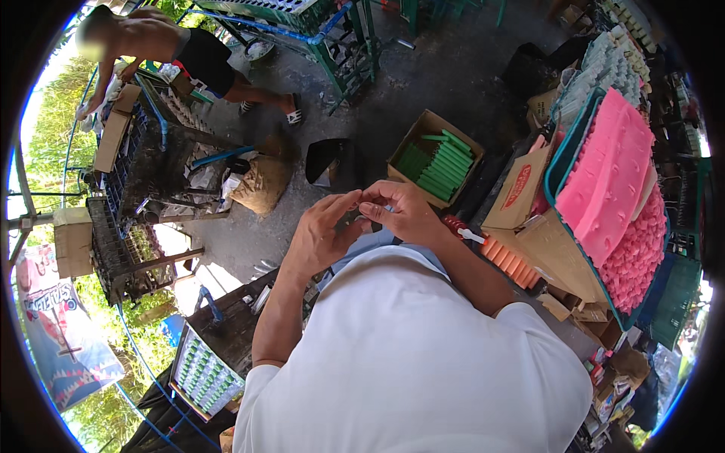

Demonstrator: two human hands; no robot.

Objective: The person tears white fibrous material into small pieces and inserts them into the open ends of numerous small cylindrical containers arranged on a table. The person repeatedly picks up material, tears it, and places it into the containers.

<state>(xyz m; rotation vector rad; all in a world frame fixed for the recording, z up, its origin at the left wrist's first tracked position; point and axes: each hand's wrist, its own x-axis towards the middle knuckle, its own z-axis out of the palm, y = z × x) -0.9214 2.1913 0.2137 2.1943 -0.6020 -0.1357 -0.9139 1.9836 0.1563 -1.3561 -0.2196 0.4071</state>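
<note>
Both hands meet at the chest, with floor (445,79) stretching beyond them between sack and box.
The box (425,122) of green sticks (445,164) has its near edge just past the right hand (408,213); the sack (263,185) lies beyond and left of the left hand (321,232), orange sticks (510,260) beside the right forearm. Both hands curl inward, fingers bent and thumbs nearly closed in; I cannot tell whether they pinch anything.
</note>
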